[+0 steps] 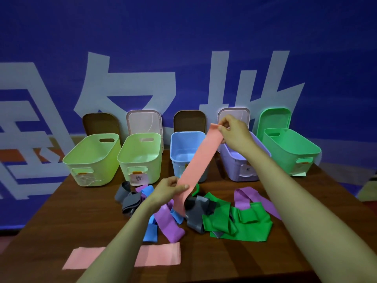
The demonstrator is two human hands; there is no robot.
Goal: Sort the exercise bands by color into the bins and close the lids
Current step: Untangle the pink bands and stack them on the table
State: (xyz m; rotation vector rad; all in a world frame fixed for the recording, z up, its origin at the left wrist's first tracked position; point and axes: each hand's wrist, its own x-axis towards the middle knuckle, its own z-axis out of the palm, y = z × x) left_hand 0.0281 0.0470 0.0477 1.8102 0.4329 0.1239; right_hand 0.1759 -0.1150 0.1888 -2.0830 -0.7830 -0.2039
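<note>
Pink band slants across the blue bin; left hand pinches the low end, right hand probably the top.

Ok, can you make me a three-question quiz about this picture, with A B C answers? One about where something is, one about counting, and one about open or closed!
1. Where is the loose pink band?
A. In a bin.
B. Flat on the table, nearer than the pile.
C. Hanging on a lid.

2. How many bins stand on the table?
A. Three.
B. Four.
C. Five.

3. How are the lids?
A. Open, propped up behind the bins.
B. All shut.
C. Only one shut.

Answers:
1 B, it lies flat by the near table edge.
2 C, there are two yellow-green bins, a blue bin, a purple bin and a green bin.
3 A, every bin's top is open, with a lid standing behind it.
</note>
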